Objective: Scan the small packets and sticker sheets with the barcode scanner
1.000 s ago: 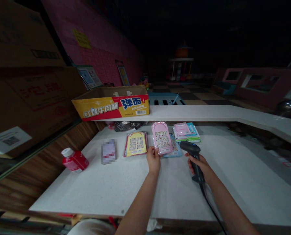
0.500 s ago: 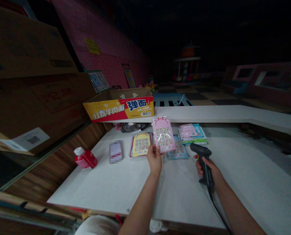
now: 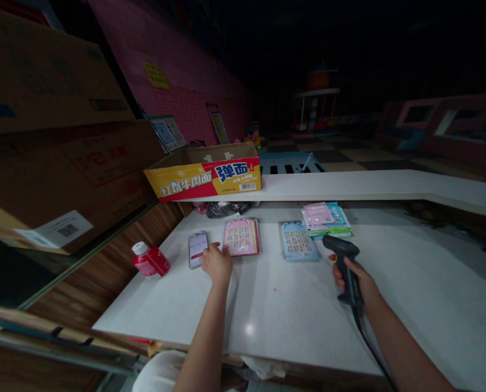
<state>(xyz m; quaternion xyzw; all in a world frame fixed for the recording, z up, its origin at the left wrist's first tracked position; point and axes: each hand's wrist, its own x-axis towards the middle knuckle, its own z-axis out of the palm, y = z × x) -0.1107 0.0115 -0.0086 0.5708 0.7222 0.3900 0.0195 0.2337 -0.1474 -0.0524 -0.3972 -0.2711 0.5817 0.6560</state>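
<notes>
Left hand (image 3: 216,263) now sits low on the white counter (image 3: 291,310), empty, fingers loosely curled and not closed on anything. Half a second ago it held the pink sticker pack (image 3: 241,237) up off the surface. That pack now lies flat on the pile left of centre, covering the yellow pack that showed there before; only a thin yellow edge shows at its right side. The hand rests between the pack and the phone (image 3: 197,247), fingertips at the pack's lower left corner, thumb side close to the phone; cannot tell if it touches either one. The phone lies flat, screen lit, just left of the pile. Right hand (image 3: 359,283) stays wrapped around the handle of the black barcode scanner (image 3: 344,256), full grip, scanner head tipped toward the far side of the counter, about the same spot as before, cable (image 3: 367,340) trailing back along the forearm. The blue sticker pack (image 3: 297,240) lies alone, now fully uncovered, between the pink pack and the scanner. A stack of packs (image 3: 326,218), pink one on top, sits behind the scanner near the raised ledge (image 3: 369,185). A red bottle (image 3: 150,260) lies on its side at the counter's left edge. A yellow and red noodle box (image 3: 208,177) stands on the ledge, a dark bag (image 3: 226,208) beneath it. Big cardboard cartons (image 3: 63,163) are stacked at left.
</notes>
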